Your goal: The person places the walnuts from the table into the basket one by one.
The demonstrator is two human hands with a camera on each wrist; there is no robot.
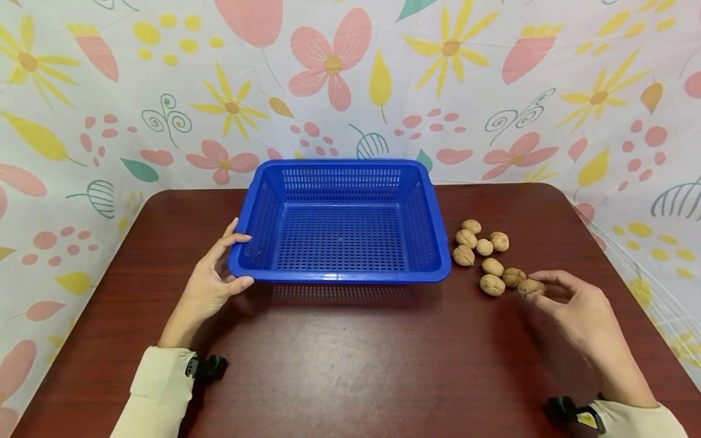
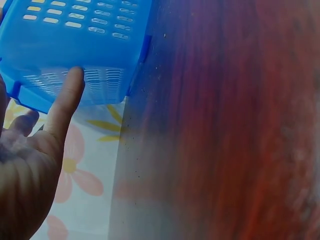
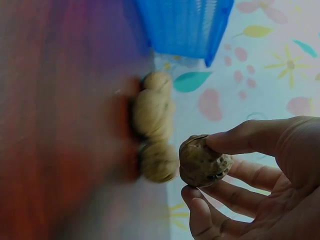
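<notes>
A blue plastic basket (image 1: pixel 339 277) with slotted walls and floor stands on the table, nothing lying inside it. My left hand (image 1: pixel 210 274) grips its left front corner, index finger over the rim and thumb at the front; in the left wrist view one digit touches the basket's outer wall (image 2: pixel 75 45). Between thumb and fingers, my right hand (image 1: pixel 583 313) pinches a walnut (image 3: pixel 202 162), brown and wrinkled. Close by lie several more walnuts (image 1: pixel 493 266) in a loose cluster right of the basket. In the right wrist view, a few walnuts (image 3: pixel 152 115) line up behind the held one.
The dark red-brown tabletop (image 1: pixel 350 365) has rounded far corners. A white cloth (image 1: pixel 339 134) with flowers and leaves hangs behind the table and along its sides. Black straps with small devices (image 1: pixel 210 368) sit at both wrists, over light sleeves.
</notes>
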